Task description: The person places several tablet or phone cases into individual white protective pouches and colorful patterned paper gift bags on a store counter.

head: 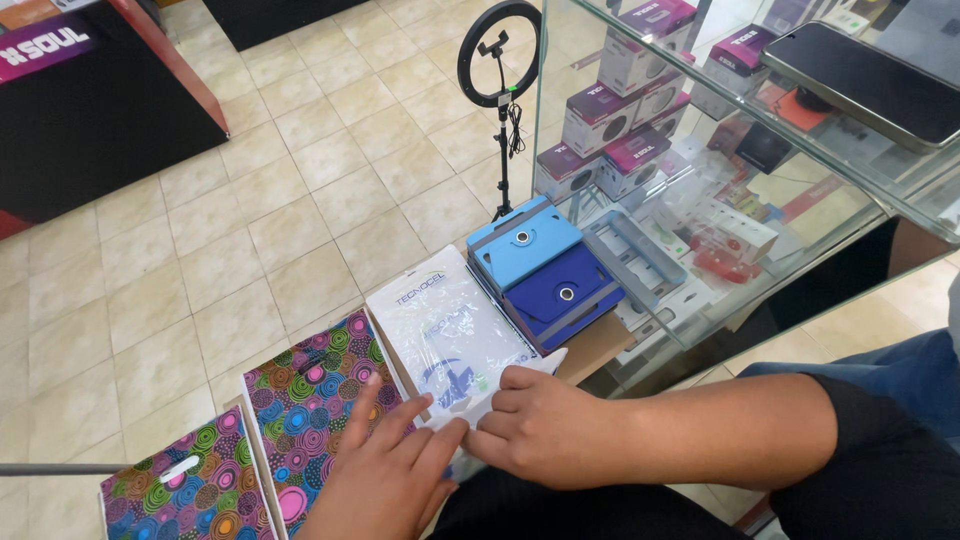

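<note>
The white plastic-wrapped case (450, 335) stands in the row on the floor, between the patterned case (315, 400) and the light blue case (525, 250). The right hand (545, 425) pinches its lower edge; the left hand (385, 475), fingers spread, presses beside it. It looks nearly seated, not yet released.

A small electronics-accessory shop: a glass display case (760, 190) holds stacked purple-and-white boxed gadgets (625, 110), packaged blue tablet covers (545, 270) stand in a row, a black ring light on a stand (500, 60) rises from the beige tiled floor (250, 200).
</note>
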